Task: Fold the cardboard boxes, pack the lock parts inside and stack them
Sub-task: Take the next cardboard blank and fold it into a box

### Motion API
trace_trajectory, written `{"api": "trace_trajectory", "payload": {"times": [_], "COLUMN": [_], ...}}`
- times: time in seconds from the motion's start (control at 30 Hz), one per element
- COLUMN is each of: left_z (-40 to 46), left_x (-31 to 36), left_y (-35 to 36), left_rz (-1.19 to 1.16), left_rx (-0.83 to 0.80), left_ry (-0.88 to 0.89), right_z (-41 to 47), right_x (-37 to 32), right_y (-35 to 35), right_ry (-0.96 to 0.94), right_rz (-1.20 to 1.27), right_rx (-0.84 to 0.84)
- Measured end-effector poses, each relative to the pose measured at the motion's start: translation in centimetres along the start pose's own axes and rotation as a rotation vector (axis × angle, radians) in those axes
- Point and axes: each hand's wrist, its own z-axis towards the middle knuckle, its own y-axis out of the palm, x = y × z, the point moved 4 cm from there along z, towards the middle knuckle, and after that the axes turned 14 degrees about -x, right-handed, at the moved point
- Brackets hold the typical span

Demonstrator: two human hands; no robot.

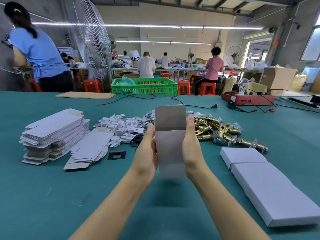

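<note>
Above the green table (52,196) — white cardboard box (170,149), far flap raised, gripped between left hand (147,153) and right hand (192,151) — fingers hidden behind it.

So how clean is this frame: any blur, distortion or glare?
Head view: wide-angle bending at the edges; the box between the hands looks slightly motion-blurred at its lower end; soft shadow on the table below it; ceiling strip lights bright, no glare on the work.

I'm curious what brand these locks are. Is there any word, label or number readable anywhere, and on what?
No text can be read.
The box, the flat blanks and the closed boxes are blank white.
The brass latches show no legible marking.
</note>
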Motion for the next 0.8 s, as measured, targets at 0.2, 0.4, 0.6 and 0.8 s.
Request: {"api": "trace_trajectory", "payload": {"times": [0.2, 0.4, 0.6, 0.8], "left_z": [0.1, 0.2, 0.2, 0.1], "left_x": [1.6, 1.4, 1.5, 2.1], "left_y": [0.0, -0.2, -0.3, 0.0], "left_rz": [-0.06, -0.055, 0.003, 0.037], "left_rx": [-0.029, -0.01, 0.025, 0.027], "left_ry": [-0.016, -0.029, -0.041, 0.04], "right_z": [-0.4, -0.6, -0.5, -0.6], "right_x": [-0.4, -0.3, 0.2, -0.3], "right_y": [1.0, 1.4, 1.3, 1.1], "right_ry": [-0.029, -0.034, -0.065, -0.138], "right_rz": [0.043, 0.1, 0.143, 0.142], "right_rx": [-0.053, -0.157, -0.16, -0.134]}}
